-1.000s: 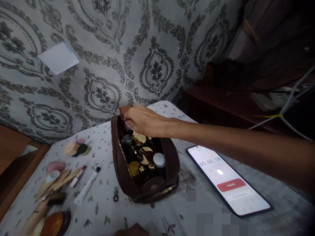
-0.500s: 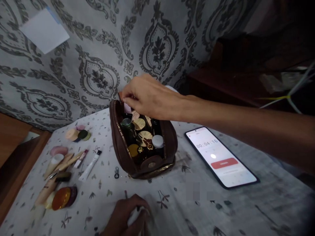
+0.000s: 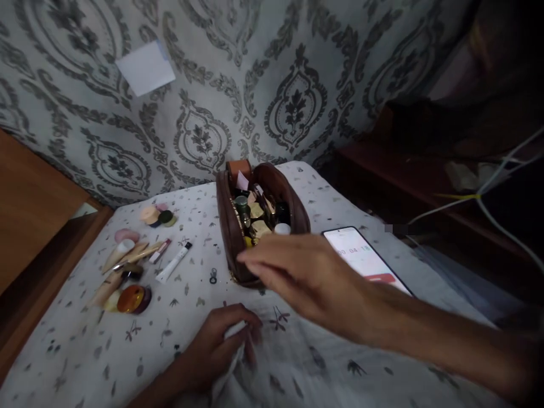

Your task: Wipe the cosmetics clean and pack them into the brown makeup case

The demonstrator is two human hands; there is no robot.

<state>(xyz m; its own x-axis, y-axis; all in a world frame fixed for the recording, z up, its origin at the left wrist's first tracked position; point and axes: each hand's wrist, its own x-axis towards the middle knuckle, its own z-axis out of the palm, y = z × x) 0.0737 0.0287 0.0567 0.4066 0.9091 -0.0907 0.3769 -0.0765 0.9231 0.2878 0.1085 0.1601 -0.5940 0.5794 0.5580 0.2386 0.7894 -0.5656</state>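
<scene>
A brown zip-up makeup bag (image 3: 227, 232) stands unzipped on the patterned cloth, packed with bottles, jars and gold-lidded containers (image 3: 257, 211). My right hand (image 3: 306, 275) hovers over its near end and hides that part of it. The fingers are stretched out, with nothing visible in them. Closer to me, my left hand (image 3: 225, 337) is closed around a crumpled white cloth (image 3: 234, 330), part of which hangs below the fingers. A white tube with a black cap (image 3: 174, 262) lies left of the bag, beside a small pink lipstick-like tube (image 3: 160, 250).
Brushes, an amber-lidded jar (image 3: 131, 298) and a pink sponge (image 3: 126, 236) lie at the left. Sponges or puffs (image 3: 149, 215) sit behind them. A lit phone (image 3: 374, 255) with a running timer is partly behind my right arm. A patterned curtain (image 3: 204, 130) hangs at the back.
My right hand has moved from the bag's far end back toward me, over its near end. My left hand stays low with the white cloth. The view has shifted left.
</scene>
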